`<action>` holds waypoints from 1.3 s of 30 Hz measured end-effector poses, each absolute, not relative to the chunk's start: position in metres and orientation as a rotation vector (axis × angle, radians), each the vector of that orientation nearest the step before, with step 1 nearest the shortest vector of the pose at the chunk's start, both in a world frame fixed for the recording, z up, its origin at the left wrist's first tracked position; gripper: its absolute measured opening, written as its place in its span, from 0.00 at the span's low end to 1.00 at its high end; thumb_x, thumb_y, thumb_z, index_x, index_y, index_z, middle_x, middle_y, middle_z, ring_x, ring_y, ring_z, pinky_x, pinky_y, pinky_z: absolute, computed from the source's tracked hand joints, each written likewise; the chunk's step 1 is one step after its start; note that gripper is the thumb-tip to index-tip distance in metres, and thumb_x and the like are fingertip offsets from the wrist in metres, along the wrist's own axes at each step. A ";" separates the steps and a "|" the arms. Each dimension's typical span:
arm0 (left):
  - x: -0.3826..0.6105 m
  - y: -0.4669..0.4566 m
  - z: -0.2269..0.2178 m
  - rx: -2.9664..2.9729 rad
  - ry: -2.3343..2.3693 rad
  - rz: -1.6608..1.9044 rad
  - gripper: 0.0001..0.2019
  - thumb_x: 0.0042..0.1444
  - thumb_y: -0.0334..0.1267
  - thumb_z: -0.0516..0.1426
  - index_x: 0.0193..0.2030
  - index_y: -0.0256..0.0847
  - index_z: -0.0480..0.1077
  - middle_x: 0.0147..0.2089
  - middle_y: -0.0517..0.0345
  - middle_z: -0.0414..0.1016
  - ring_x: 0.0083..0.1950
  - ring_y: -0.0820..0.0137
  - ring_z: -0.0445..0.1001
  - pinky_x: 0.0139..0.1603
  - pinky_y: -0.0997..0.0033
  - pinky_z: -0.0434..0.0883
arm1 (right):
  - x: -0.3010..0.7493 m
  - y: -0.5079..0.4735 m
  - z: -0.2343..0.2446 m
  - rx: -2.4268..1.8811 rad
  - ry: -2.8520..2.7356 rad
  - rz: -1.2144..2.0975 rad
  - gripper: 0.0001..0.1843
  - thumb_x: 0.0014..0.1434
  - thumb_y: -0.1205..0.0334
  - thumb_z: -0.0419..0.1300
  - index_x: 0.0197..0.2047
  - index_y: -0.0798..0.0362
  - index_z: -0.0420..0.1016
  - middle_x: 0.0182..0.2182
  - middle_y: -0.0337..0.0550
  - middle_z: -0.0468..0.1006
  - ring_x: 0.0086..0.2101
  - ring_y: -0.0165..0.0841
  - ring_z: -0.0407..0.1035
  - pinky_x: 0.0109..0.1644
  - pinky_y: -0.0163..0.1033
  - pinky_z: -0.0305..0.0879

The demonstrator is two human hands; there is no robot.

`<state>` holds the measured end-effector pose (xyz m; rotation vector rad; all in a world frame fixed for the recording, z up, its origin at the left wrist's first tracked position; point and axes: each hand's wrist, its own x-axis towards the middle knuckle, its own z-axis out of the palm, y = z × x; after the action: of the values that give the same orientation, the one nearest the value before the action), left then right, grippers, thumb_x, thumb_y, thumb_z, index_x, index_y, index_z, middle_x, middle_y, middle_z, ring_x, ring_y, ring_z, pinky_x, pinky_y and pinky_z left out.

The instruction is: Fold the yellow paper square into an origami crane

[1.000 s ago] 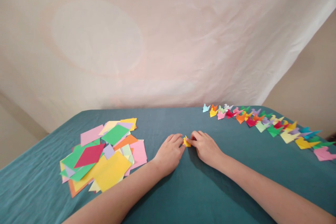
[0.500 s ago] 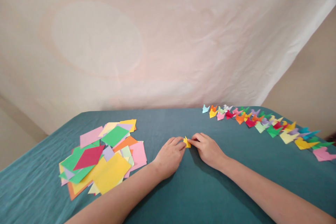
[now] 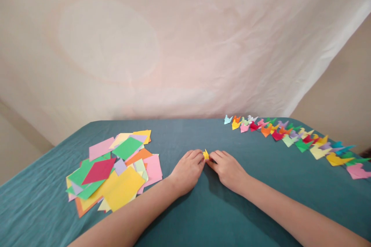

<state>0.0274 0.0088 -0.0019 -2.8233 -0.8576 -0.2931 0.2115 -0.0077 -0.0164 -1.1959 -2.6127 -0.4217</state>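
Observation:
A small folded yellow paper piece (image 3: 206,154) with pointed tips stands between my two hands at the middle of the table. On its left side, my left hand (image 3: 188,170) grips it with curled fingers. My right hand (image 3: 227,168) holds it from the right, fingers bent and pressed together. The fingers cover its lower part and sides, so only the upper points show clearly.
Loose coloured paper squares (image 3: 123,189) lie in an overlapping pile on the left of the green-covered table (image 3: 185,135). Several folded paper birds (image 3: 303,144) stand in rows along the right and back edge. A pale cloth (image 3: 185,46) hangs behind.
My right hand's fingers have curled in closer around the yellow paper, and less of it shows now. The left hand has barely moved.

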 end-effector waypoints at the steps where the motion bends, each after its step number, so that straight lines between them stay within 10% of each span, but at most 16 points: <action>1: 0.028 0.009 -0.002 -2.819 -0.860 -0.296 0.14 0.60 0.30 0.47 0.50 0.32 0.67 0.49 0.46 0.69 0.57 0.62 0.61 0.58 0.61 0.59 | 0.210 -0.008 -0.016 -1.194 -2.634 -0.436 0.12 0.63 0.70 0.48 0.38 0.57 0.73 0.34 0.47 0.70 0.36 0.36 0.61 0.38 0.41 0.55; 39: 0.029 0.008 -0.005 -2.808 -0.805 -0.231 0.15 0.60 0.30 0.47 0.50 0.30 0.66 0.48 0.47 0.70 0.55 0.63 0.63 0.58 0.63 0.57 | 0.220 -0.006 -0.005 -1.354 -2.640 -0.138 0.15 0.63 0.70 0.48 0.48 0.52 0.72 0.37 0.44 0.68 0.38 0.35 0.60 0.41 0.39 0.58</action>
<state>0.0291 0.0077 -0.0047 -2.8082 -0.8053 -0.2314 0.2200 -0.0060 -0.0053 -1.3545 -2.6396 -0.1383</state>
